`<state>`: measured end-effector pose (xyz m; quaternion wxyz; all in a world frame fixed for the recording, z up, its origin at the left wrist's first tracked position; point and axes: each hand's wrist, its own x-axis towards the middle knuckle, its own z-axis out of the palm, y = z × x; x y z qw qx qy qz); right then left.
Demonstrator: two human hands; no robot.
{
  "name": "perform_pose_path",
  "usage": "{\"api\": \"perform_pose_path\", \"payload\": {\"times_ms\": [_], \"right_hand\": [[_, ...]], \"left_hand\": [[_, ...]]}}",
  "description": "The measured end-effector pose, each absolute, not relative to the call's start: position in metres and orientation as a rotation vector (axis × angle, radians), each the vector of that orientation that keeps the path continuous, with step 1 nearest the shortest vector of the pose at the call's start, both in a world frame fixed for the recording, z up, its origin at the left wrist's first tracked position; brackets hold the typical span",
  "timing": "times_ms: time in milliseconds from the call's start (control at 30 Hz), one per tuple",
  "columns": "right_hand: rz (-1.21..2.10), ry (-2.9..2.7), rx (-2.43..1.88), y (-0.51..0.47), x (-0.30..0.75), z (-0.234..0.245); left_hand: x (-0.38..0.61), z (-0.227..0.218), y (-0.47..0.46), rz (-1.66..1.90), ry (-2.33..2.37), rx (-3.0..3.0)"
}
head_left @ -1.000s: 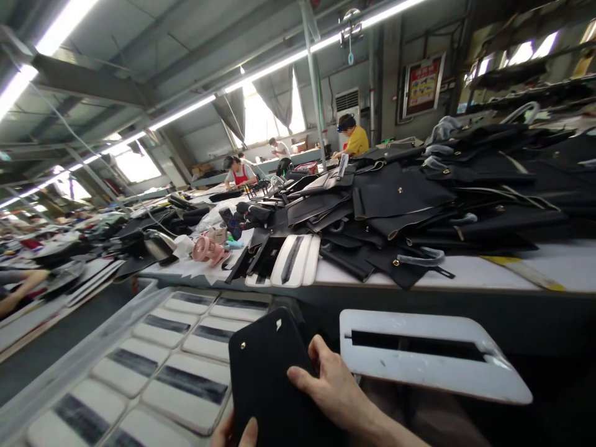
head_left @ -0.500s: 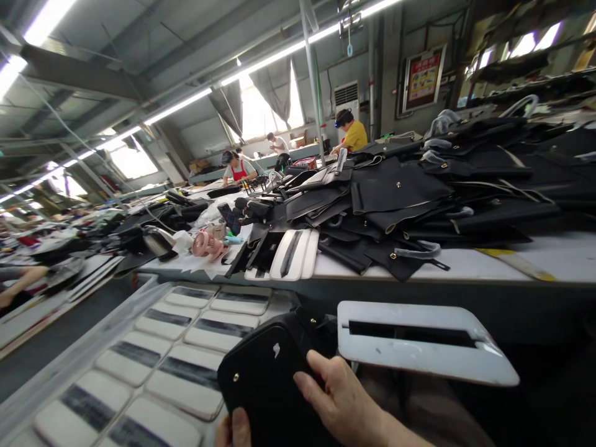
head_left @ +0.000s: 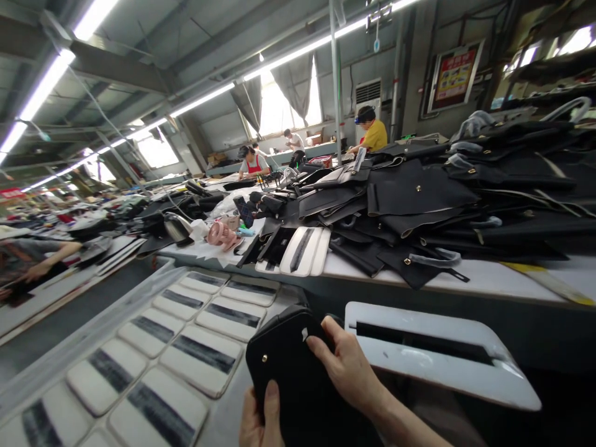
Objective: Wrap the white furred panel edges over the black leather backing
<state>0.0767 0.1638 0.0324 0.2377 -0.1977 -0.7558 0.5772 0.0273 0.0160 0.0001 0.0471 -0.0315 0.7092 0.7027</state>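
left hand [head_left: 261,416] grip: grasping black leather panel [head_left: 298,385], lower edge | right hand [head_left: 351,369] grip: grasping panel's upper right | white slotted template [head_left: 433,351]: just right of panel

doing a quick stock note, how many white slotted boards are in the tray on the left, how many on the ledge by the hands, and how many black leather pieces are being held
white slotted boards in the tray: 8 visible, some cut off by the frame
white slotted board on the ledge: 1
black leather piece held by left hand and right hand: 1
total: 10
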Motion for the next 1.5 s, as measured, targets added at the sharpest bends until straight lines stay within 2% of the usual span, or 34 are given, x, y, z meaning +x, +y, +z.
{"api": "perform_pose_path", "payload": {"times_ms": [233,600,800,1000,1200,1500], "right_hand": [[1.672,-1.994,-0.406,0.175,0.087,0.022],[1.852,-1.931,-0.443,0.202,0.095,0.015],[1.861,-1.947,-0.438,0.204,0.096,0.013],[1.795,-1.998,-0.467,0.203,0.098,0.009],[1.582,-2.082,-0.573,0.203,0.089,0.014],[1.613,-1.935,-0.463,0.182,0.086,0.007]], "left_hand": [[0.024,0.011,0.018,2.263,2.153,0.012],[0.043,0.016,0.038,2.414,2.016,0.030],[0.038,0.025,0.038,2.266,2.176,0.251],[0.029,0.022,0.035,2.150,2.257,0.331],[0.027,0.018,0.037,2.151,2.214,0.333],[0.032,0.030,0.028,2.212,2.128,0.067]]}}
